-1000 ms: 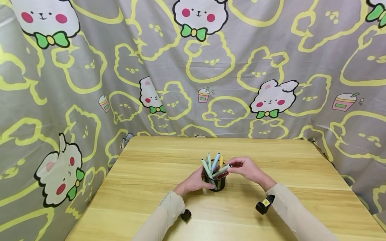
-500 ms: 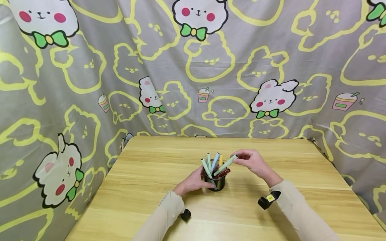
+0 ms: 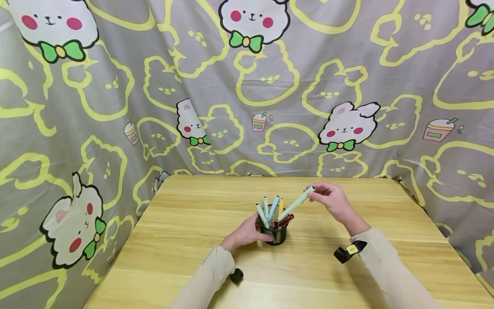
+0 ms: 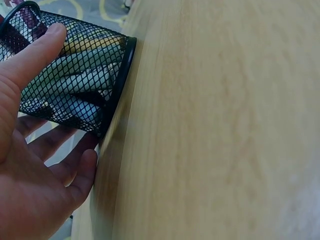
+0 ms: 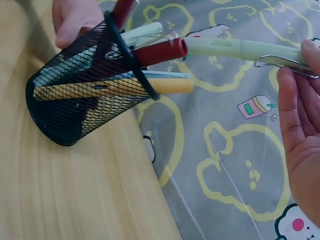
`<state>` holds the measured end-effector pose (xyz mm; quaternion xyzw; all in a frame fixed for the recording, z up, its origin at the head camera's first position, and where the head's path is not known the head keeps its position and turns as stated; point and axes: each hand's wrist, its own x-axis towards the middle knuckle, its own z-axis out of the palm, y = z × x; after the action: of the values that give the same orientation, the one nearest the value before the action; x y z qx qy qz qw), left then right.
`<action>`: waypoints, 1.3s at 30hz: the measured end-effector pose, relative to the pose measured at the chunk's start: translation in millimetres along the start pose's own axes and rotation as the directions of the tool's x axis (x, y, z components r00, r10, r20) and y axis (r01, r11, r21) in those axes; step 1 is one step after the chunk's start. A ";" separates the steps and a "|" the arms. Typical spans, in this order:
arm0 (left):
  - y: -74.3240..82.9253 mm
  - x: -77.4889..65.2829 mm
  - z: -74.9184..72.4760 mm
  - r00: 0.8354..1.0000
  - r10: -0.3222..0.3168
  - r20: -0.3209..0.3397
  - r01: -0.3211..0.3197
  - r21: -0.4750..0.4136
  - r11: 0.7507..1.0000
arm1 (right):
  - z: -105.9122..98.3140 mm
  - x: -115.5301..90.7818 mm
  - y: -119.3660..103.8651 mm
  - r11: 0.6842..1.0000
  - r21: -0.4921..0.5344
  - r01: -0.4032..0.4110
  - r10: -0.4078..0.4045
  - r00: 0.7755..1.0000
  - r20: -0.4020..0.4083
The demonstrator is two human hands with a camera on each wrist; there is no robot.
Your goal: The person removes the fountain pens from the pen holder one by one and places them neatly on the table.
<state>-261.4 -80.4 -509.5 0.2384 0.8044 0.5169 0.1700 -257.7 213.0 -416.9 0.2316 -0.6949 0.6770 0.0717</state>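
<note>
A black mesh pen holder [image 3: 279, 237] stands on the wooden table, several pens leaning in it. My left hand [image 3: 245, 234] grips its left side, the thumb across the mesh [image 4: 75, 75] and the fingers beneath the far side in the left wrist view. My right hand [image 3: 335, 203] pinches the upper end of a pale green pen [image 3: 295, 205] beside its metal clip [image 5: 280, 61]. That pen slants down to the holder's rim; a dark red pen [image 5: 160, 52] hides its lower end in the right wrist view. A yellow pen [image 5: 175, 85] and a blue pen [image 3: 273, 207] stick out too.
The light wood table [image 3: 185, 257] spreads out around the holder. A grey cartoon-print curtain [image 3: 231, 86] hangs behind the table and along its left side. Black wrist cameras [image 3: 344, 254] sit on both sleeves.
My right hand has moved up and to the right, drawing the pale green pen farther out of the holder. The left hand keeps its hold on the pen holder.
</note>
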 end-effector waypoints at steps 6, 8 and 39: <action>1.5 0.3 -0.5 1.000 0.014 0.002 -0.014 -0.004 1.000 | -7.1 2.2 -6.3 0.988 0.137 0.069 -0.062 0.997 -0.055; 1.2 0.0 -0.6 1.000 0.014 0.002 -0.014 0.001 1.000 | -9.4 2.3 -8.3 0.982 0.173 0.079 -0.065 0.995 -0.080; 1.6 -2.1 0.7 1.000 0.003 -0.008 -0.003 -0.017 1.000 | -43.0 -1.9 47.6 0.961 -0.081 -0.265 0.256 0.961 -0.108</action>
<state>-259.0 -80.4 -508.3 0.2361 0.8002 0.5250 0.1683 -285.2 254.2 -457.8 0.1016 -0.7465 0.6571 0.0261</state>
